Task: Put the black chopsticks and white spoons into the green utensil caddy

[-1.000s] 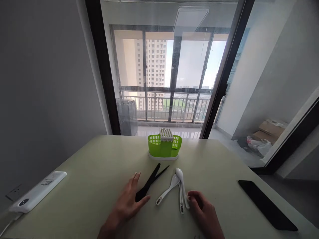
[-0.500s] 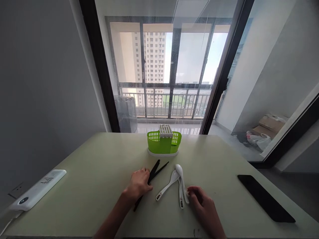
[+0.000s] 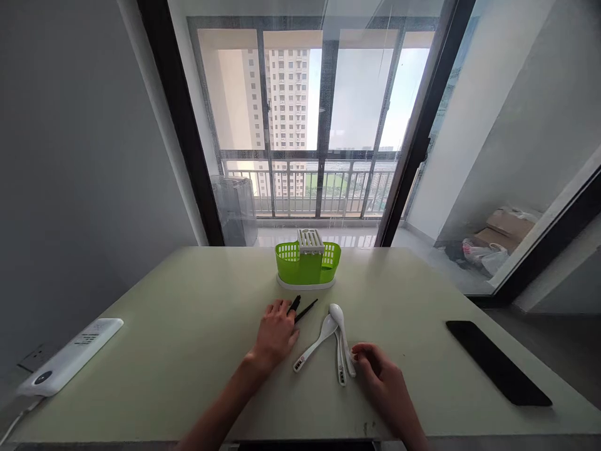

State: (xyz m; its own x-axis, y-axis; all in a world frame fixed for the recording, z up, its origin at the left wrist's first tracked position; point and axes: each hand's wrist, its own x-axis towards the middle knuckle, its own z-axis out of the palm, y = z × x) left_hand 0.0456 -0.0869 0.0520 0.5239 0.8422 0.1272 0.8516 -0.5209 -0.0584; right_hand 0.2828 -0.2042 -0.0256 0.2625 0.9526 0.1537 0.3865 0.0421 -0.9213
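Palm down, my left hand (image 3: 277, 332) lies over a bunch of black chopsticks (image 3: 306, 311), its fingers and thumb closed round them. Only the chopsticks' upper ends show; the rest is under my hand and forearm. Several white spoons lie to the right, their bowls close together and handles fanned toward me. One white spoon (image 3: 314, 346) points its handle left, another spoon (image 3: 345, 338) right. My right hand (image 3: 382, 379) rests beside the rightmost handle, fingers curled and tips against or very near it. Whether anything is between those fingertips is hidden.
Beyond the chopsticks stands a green utensil basket (image 3: 288, 270) with a white base and slatted white top piece. A black phone-like slab (image 3: 498, 362) lies at right. At left is a white power strip (image 3: 75, 356) with a cable. Glass doors border the pale table (image 3: 188, 351).
My left hand has slid forward and right along the chopsticks, covering more of them. The right hand and the spoons hold their places; the whole view has shifted slightly.
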